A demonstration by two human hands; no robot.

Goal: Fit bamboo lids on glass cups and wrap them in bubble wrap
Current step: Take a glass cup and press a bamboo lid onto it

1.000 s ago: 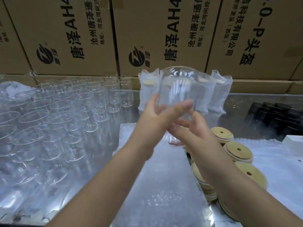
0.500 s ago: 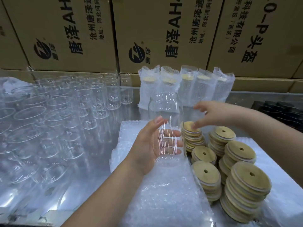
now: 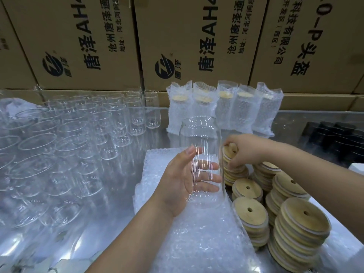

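Mid-frame, the left hand (image 3: 185, 180) is gripping an upright glass cup (image 3: 201, 138) over bubble wrap (image 3: 197, 243); the right hand (image 3: 244, 150) is pinching a bamboo lid (image 3: 229, 151) beside it. Tugging sideways could topple its stack (image 3: 234, 174).

Glass cup (image 3: 199, 133): we see it lowered from in front of the wrapped cups (image 3: 226, 109), now upright on the bubble wrap (image 3: 197, 233).
Left hand (image 3: 183, 182): now grips the cup alone.
Right hand (image 3: 244, 150): it has left the cup and reached the far lid stack (image 3: 234, 174).
Bamboo lid (image 3: 230, 151): the top one, flat half a second ago, is now tipped up, pinched by our right fingers.
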